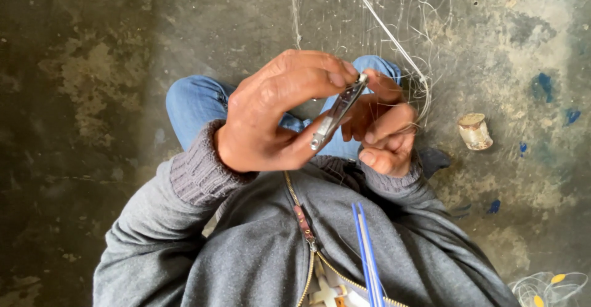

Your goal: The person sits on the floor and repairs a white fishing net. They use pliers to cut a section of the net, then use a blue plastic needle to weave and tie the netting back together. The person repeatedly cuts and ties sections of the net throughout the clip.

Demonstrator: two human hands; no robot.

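Two thin blue rods poke up out of the open collar of the grey zip jacket, nearest the camera, tucked there, it seems, so they stay within reach while both hands are busy. Just above, the left hand is closed around a metal nail clipper, thumb under the lower end, fingers curled over the top, and the tool is angled up and to the right so that its cutting end points at the other hand. The right hand sits touching that tip, fingers folded in and pinched; it looks to be holding a strand of the pale fishing line taut against the clipper's mouth, though the strand between the fingertips is too fine to make out for sure. Both hands are raised over the blue-jeaned knees, close to the chest, likely for a steady, close look at the cut. Beyond them the line loops and tangles away across the stained concrete floor. Off to the right, well apart, a small pale stubby cylinder stands alone on that floor, and blue paint flecks dot the concrete further out.
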